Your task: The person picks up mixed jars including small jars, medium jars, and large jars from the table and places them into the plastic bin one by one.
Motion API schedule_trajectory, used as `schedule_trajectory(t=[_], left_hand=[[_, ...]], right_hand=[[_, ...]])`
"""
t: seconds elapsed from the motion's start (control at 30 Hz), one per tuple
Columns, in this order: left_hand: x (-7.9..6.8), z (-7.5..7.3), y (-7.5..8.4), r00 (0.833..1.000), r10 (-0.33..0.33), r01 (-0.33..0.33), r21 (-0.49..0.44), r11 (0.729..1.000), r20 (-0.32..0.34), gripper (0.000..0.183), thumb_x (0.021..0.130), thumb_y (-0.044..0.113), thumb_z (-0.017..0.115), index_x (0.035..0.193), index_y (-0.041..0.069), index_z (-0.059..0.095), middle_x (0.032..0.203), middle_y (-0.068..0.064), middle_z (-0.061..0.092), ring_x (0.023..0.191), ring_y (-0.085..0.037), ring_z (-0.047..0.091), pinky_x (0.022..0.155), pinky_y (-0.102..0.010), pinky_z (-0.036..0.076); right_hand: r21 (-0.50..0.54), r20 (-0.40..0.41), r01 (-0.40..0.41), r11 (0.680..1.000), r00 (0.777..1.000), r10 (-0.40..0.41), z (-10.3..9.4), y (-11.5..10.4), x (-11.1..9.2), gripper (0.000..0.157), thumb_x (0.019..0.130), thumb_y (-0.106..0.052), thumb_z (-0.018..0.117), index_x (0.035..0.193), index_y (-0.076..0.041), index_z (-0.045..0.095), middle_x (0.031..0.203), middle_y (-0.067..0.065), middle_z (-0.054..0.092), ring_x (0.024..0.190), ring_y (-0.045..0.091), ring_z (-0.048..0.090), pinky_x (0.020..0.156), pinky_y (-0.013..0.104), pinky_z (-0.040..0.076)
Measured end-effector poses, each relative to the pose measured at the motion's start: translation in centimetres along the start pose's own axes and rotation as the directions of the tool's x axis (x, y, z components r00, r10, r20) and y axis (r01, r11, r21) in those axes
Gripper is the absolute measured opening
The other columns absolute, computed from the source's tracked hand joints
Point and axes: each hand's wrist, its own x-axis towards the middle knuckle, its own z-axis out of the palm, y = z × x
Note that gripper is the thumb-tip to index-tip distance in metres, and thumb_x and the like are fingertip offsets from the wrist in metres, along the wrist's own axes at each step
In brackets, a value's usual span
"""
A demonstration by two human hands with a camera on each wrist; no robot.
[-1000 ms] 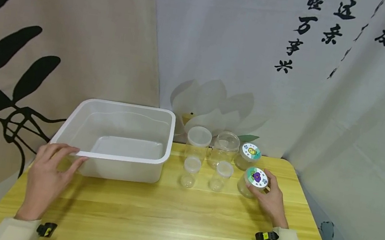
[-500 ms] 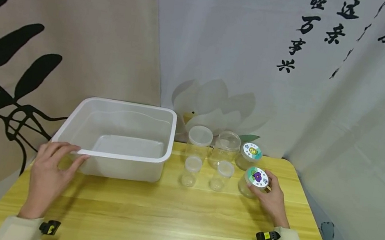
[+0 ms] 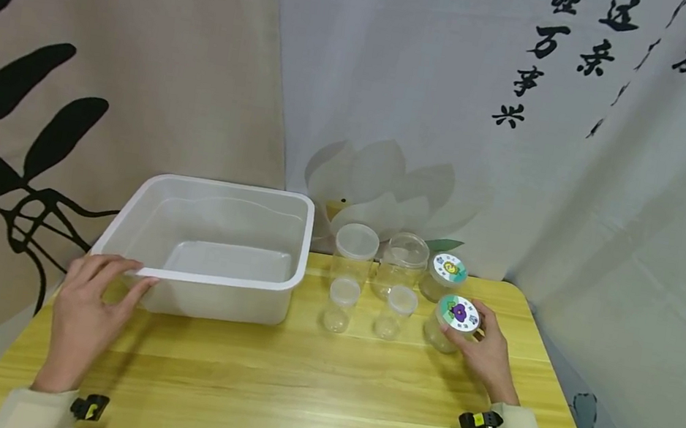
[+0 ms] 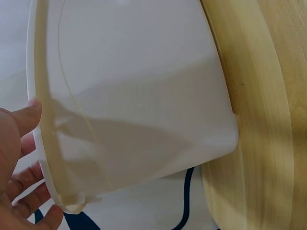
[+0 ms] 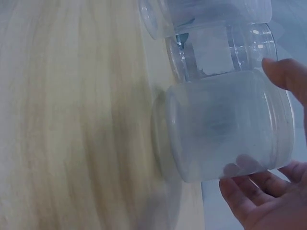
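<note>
My left hand [image 3: 85, 312] grips the front left part of the rim of a white plastic tub [image 3: 216, 302]. In the left wrist view the thumb is at the tub's rim and the fingers reach over the opening side. My right hand [image 3: 485, 350] holds a clear jar [image 5: 220, 129] around its upper part, thumb on one side and fingers on the other. Its lid [image 3: 460, 313] bears a purple flower picture. Right behind it stands a similar jar [image 3: 442, 279] with a yellow flower on its lid.
Two larger clear jars [image 3: 353, 252] [image 3: 402, 263] stand between the tub and the lidded jars. In front of them are two small clear jars [image 3: 339, 306] [image 3: 396, 314]. All rest on a yellow wooden table [image 3: 302, 400], with a printed curtain [image 3: 414, 91] behind.
</note>
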Motion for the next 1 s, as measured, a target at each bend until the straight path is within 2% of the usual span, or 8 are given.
schedule_trajectory(t=[0.2, 0.4, 0.67, 0.83, 1.0], left_hand=[[-0.1, 0.1, -0.1, 1.0, -0.023, 0.023, -0.003, 1.0, 0.017, 0.035, 0.076, 0.015, 0.091, 0.104, 0.001, 0.075, 0.106, -0.021, 0.068, 0.107, -0.044, 0.055, 0.101, -0.044, 0.041], [-0.2, 0.2, 0.2, 1.0, 0.01, -0.01, -0.004, 1.0, -0.012, 0.035, 0.073, 0.011, 0.092, 0.102, 0.001, 0.074, 0.103, -0.021, 0.068, 0.104, -0.044, 0.055, 0.095, -0.044, 0.041], [-0.1, -0.2, -0.2, 1.0, -0.011, 0.011, -0.001, 1.0, 0.001, 0.036, 0.073, 0.012, 0.092, 0.103, 0.001, 0.074, 0.105, -0.022, 0.068, 0.104, -0.044, 0.054, 0.097, -0.04, 0.039], [-0.1, -0.1, -0.2, 1.0, -0.025, 0.025, -0.001, 1.0, 0.015, 0.036, 0.075, 0.013, 0.091, 0.103, 0.0, 0.074, 0.106, -0.022, 0.068, 0.106, -0.044, 0.054, 0.096, -0.046, 0.041], [-0.1, 0.0, -0.1, 1.0, -0.014, 0.014, -0.005, 1.0, -0.008, 0.036, 0.073, 0.011, 0.092, 0.102, 0.0, 0.074, 0.105, -0.022, 0.069, 0.104, -0.044, 0.055, 0.097, -0.044, 0.042]], right_hand=[[-0.026, -0.013, -0.002, 1.0, 1.0, 0.002, -0.6, -0.6, -0.3, 0.1, 0.087, -0.049, 0.08, 0.16, -0.008, 0.025, 0.156, 0.023, 0.042, 0.141, 0.041, 0.045, 0.116, 0.058, 0.037], [-0.032, -0.034, 0.029, 0.999, 0.999, -0.03, -1.2, -1.3, -0.3, 0.096, 0.088, -0.044, 0.081, 0.159, -0.007, 0.027, 0.154, 0.022, 0.045, 0.137, 0.041, 0.048, 0.114, 0.058, 0.04], [-0.026, -0.027, 0.061, 0.998, 0.998, -0.061, -1.3, -2.4, -0.1, 0.097, 0.087, -0.045, 0.081, 0.159, -0.008, 0.028, 0.154, 0.022, 0.045, 0.137, 0.043, 0.049, 0.113, 0.059, 0.041], [-0.046, -0.043, 0.082, 0.996, 0.995, -0.084, -1.6, -3.1, 0.0, 0.096, 0.087, -0.046, 0.081, 0.159, -0.008, 0.029, 0.153, 0.021, 0.046, 0.135, 0.043, 0.051, 0.111, 0.059, 0.042], [-0.058, -0.04, 0.096, 0.994, 0.994, -0.098, -1.9, -4.0, 0.0, 0.097, 0.087, -0.046, 0.081, 0.16, -0.009, 0.029, 0.153, 0.021, 0.046, 0.133, 0.043, 0.051, 0.11, 0.059, 0.043]])
